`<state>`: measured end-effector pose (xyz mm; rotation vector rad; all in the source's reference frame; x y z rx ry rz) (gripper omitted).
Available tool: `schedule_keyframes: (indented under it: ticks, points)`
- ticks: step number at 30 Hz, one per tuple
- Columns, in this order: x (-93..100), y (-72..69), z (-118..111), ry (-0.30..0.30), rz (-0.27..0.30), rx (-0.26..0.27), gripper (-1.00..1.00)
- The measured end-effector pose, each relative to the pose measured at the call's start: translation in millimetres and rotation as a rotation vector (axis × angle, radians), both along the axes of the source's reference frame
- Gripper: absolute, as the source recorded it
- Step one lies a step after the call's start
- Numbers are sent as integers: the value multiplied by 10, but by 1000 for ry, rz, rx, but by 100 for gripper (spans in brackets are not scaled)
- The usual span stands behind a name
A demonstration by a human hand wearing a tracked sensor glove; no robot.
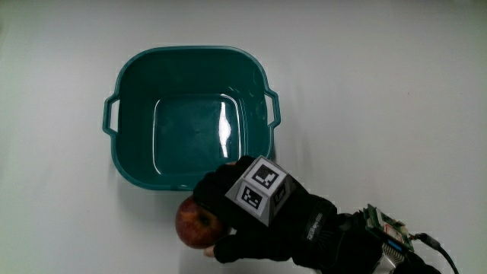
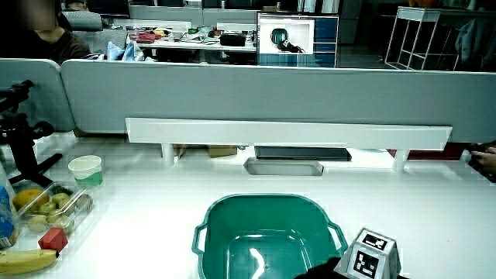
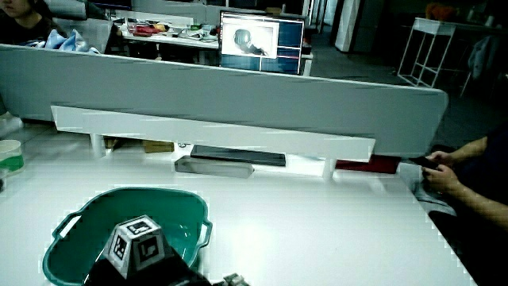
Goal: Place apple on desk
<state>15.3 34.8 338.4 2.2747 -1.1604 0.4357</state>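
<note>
Surface point(image 1: 396, 91): we've got a broad pale surface, with plenty of bare room nearer the person than the tub, so a set-down spot is there if we judge it right.
Tub point(image 1: 137, 76): a teal tub with two side handles sits mid-surface, and it looks empty inside; in both side views we see it just past the hand.
Risk, tub wall: we reckon the nearest hazard is that wall. The apple sits just beside the tub's near rim, and a release this close could let the fruit roll against it.
Risk, rolling: a round apple on a smooth surface may wander if it's let go before it rests flat.
Hand point(image 1: 262, 221): we see the gloved hand low beside the tub's near wall, nearer the person than the tub, forearm trailing toward the table's edge.
Cube point(image 1: 262, 189): the patterned cube rides on the back of the hand, tilted up toward the main view.
Apple point(image 1: 196, 223): red with a yellowish patch, tucked at the hand's front; whether it touches the surface yet, we can't tell.
Fingers point(image 1: 228, 247): wrapped around the apple, gripping it.
</note>
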Motion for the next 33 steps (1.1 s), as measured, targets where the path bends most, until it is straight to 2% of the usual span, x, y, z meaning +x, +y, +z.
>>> schedule_keyframes:
  ticks: [3, 4, 7, 15, 17, 22, 26, 31, 33]
  points:
    - [-8, 66, 39, -4, -11, -27, 0]
    - [-14, 89, 41, -8, -19, -11, 0]
    - [-29, 154, 52, 2, -36, -18, 0]
    - [-29, 314, 182, 12, -72, -67, 0]
    - [-26, 356, 219, -2, -75, -72, 0]
    - [-43, 433, 291, 16, -103, -89, 0]
    - [-44, 484, 356, 26, -109, -109, 0]
    - [-57, 505, 424, 42, -126, -113, 0]
    - [-48, 493, 437, 40, -116, -109, 0]
